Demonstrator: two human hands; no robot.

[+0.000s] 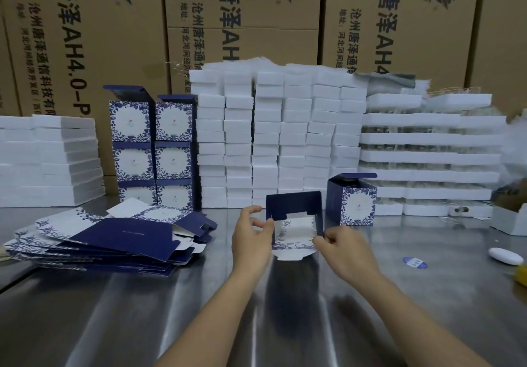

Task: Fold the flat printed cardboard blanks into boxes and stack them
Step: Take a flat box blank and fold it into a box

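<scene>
Both hands are working on one blank (pixel 295 224), held partly opened just above the table (pixel 285 324), at the middle of the view. The left hand (pixel 251 238) is pinching the blank's left edge, thumb and curled fingers closed on the card. The right hand (pixel 346 248) is gripping the blank's lower right corner, fingers curled round it. The blank's navy panel is standing up at the back, with its printed white face and a white flap lying toward the person.

Left of the blank, a pile of flat blanks (pixel 114 238) is lying fanned out on the table, navy and floral sides showing. Behind that pile, folded boxes (pixel 152 149) are sitting stacked in two columns, three high, their top flaps standing open. Just right of the blank, another box (pixel 352 199) is standing alone with its lid flap raised.

Behind the blank, white foam blocks (pixel 281 138) are rising in tall stacks, with wider white trays (pixel 427 155) to the right of them and more white slabs (pixel 48 161) far left. Brown cartons (pixel 85 38) with printed lettering are filling the background. Right of the blank, a blue oval sticker (pixel 415 262) is lying on the table, and beyond it a white oval object (pixel 506 256).
</scene>
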